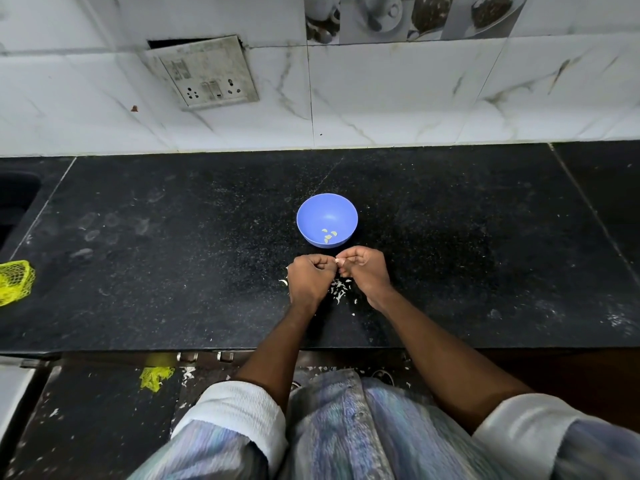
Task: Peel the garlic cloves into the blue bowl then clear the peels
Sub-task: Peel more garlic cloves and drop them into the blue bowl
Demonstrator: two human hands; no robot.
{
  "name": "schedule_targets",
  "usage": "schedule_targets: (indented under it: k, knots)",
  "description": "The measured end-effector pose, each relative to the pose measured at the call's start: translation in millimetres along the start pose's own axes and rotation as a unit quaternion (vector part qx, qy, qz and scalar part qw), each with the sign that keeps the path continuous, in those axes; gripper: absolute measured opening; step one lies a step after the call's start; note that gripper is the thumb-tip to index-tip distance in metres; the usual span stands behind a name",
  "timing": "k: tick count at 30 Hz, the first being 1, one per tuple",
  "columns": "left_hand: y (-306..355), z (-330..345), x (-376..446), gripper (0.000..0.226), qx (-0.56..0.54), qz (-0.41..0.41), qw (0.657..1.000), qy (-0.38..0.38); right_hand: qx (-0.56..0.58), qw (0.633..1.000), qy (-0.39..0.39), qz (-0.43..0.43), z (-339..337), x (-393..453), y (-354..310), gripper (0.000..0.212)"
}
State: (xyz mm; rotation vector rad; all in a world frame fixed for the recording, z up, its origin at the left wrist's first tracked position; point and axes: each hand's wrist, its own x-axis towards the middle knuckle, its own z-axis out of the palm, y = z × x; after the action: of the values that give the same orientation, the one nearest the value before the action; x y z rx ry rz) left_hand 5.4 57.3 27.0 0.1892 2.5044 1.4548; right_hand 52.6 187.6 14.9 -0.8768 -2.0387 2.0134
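Observation:
The blue bowl (pixel 327 209) stands on the black counter (pixel 173 271) and holds several peeled garlic cloves (pixel 329 234). Just in front of it my two hands meet. My right hand (pixel 363 273) pinches a small garlic clove (pixel 339 261) at its fingertips. My left hand (pixel 309 278) is curled tight beside it, fingers touching the same clove; what else it holds is hidden. White garlic peels (pixel 341 289) lie scattered on the counter beneath and between my hands.
A yellow mesh bag (pixel 15 282) lies at the counter's left edge, near a dark sink (pixel 14 202). A tiled wall with a switch plate (pixel 204 72) rises behind. A scrap of yellow mesh (pixel 156 375) and white bits lie on the floor below.

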Motion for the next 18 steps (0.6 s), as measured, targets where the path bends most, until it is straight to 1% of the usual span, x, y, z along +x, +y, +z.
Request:
schedule_targets:
  k: [5,7,10,12,15,18]
  knots:
    - [-1.4,0.7,-0.6,0.015,0.015,0.032,0.999,-0.028,-0.004,1.000,-0.001,0.008,-1.0,0.8,-0.7,0.008]
    - [-4.3,1.8,-1.3,0.016,0.029,0.050,0.998,-0.025,-0.003,1.000,-0.006,0.011,-0.6,0.5,-1.1,0.008]
    - [-6.7,4.0,-0.9,0.028,0.032,0.067,0.997,-0.013,0.005,1.000,-0.009,0.017,-0.3,-0.5,-1.1,0.007]
    - [-4.9,4.3,-1.7,0.034,0.030,0.071,0.997,-0.013,0.016,1.000,-0.011,0.021,-1.0,-1.6,-1.8,0.006]
    - [-3.8,5.7,-2.5,0.033,0.021,0.068,0.997,-0.015,0.029,0.999,-0.012,0.030,-1.5,-2.8,-2.7,0.007]
    - [-5.3,6.9,-2.2,0.037,0.011,0.062,0.998,-0.012,0.032,0.999,-0.014,0.037,-1.0,-3.2,-2.9,0.009]
